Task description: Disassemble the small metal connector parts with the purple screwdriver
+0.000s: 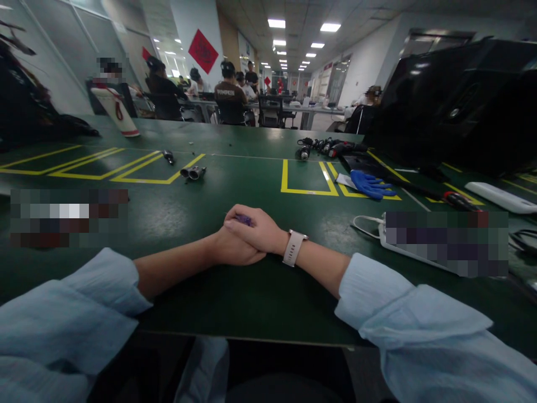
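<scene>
People (230, 94) sit well beyond a green counter (176, 218) marked with yellow tape (285, 178). Left of the blue glove (371, 183), and nearer the front, I see the right hand (262, 228) folded over the left hand (237, 249), both pressed together, a small purple item (244, 220) showing between them. Twin metallic tubes (193, 173) lie farther left of the glove.

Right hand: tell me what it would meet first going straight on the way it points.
Most likely the left hand, since the right hand is clasped against it. A small purple thing shows within the clasp, though how deep it sits is unclear.
</scene>
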Demonstrator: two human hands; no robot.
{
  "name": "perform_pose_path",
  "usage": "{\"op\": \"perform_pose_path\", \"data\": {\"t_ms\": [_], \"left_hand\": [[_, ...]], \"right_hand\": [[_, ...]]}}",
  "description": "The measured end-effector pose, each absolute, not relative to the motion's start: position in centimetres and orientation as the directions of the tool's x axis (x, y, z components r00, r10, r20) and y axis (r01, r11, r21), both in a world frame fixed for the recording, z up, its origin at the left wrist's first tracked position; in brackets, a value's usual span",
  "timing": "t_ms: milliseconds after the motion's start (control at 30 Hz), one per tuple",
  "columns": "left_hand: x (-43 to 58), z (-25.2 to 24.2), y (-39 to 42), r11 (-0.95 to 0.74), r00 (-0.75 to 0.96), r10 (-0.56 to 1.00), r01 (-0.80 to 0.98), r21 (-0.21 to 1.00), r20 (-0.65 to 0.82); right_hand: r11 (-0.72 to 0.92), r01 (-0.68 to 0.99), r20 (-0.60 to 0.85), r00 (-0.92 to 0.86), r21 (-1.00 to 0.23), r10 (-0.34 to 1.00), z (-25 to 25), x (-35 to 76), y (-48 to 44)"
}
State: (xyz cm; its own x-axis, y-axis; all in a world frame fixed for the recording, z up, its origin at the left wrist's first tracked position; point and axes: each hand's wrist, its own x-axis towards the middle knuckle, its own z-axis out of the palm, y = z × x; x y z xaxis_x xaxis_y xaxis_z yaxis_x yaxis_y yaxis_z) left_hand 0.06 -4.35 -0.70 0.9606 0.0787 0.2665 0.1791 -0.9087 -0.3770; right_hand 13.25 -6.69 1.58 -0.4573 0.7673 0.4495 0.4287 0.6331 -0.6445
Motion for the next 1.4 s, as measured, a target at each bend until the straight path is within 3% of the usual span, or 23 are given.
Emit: {"op": "perform_pose_path", "data": {"t_ms": [367, 500, 600, 667, 733, 767, 833, 900, 1000, 1100, 1400], "left_hand": [[0.6, -0.5, -3.8, -0.924, 0.922, -0.156, -0.010, -0.383, 0.353], [-0.3, 0.3, -2.6, -0.919, 0.928, -0.206, -0.074, -0.387, 0.312], [-1.7, 1.0, 0.2, -0.925, 0.960, -0.064, 0.046, -0.378, 0.272], [-3.0, 1.2, 2.9, -0.904, 0.926, 0.140, 0.264, -0.337, 0.350], [-4.4, 1.2, 6.0, -0.732, 0.658, 0.400, 0.648, -0.211, 0.638], [-5.1, 1.2, 7.5, -0.657, 0.555, 0.452, 0.736, -0.159, 0.699], [-6.3, 1.0, 10.3, -0.540, 0.403, 0.518, 0.838, -0.076, 0.754], [-7.2, 0.8, 12.5, -0.339, 0.228, 0.680, 0.941, 0.024, 0.697], [-8.0, 0.5, 14.4, -0.164, 0.099, 0.817, 0.984, 0.064, 0.568], [-8.0, 0.3, 14.8, -0.111, 0.079, 0.863, 0.993, 0.034, 0.498], [-6.9, 0.9, 13.2, -0.189, 0.180, 0.837, 0.981, -0.037, 0.517]], "right_hand": [[0.621, 0.372, 0.513, -0.355, -0.690, 0.782, 0.6, 13.4, -7.0], [0.592, 0.370, 0.532, -0.260, -0.716, 0.806, 0.5, 14.4, -7.0], [0.528, 0.374, 0.524, -0.120, -0.763, 0.843, 0.4, 15.8, -7.1], [0.484, 0.369, 0.498, -0.061, -0.794, 0.865, 0.3, 16.7, -7.6], [0.455, 0.356, 0.470, -0.050, -0.816, 0.881, 0.3, 17.5, -8.5], [0.449, 0.350, 0.457, -0.062, -0.822, 0.887, 0.3, 17.8, -9.0], [0.444, 0.340, 0.434, -0.109, -0.829, 0.894, 0.4, 18.2, -10.0], [0.446, 0.351, 0.411, -0.172, -0.823, 0.895, 0.5, 18.3, -10.8], [0.524, 0.388, 0.433, -0.301, -0.758, 0.850, 0.5, 18.2, -11.4], [0.586, 0.401, 0.450, -0.386, -0.704, 0.805, 0.4, 18.1, -11.3], [0.595, 0.408, 0.450, -0.400, -0.693, 0.798, 0.5, 18.0, -11.3]]}}
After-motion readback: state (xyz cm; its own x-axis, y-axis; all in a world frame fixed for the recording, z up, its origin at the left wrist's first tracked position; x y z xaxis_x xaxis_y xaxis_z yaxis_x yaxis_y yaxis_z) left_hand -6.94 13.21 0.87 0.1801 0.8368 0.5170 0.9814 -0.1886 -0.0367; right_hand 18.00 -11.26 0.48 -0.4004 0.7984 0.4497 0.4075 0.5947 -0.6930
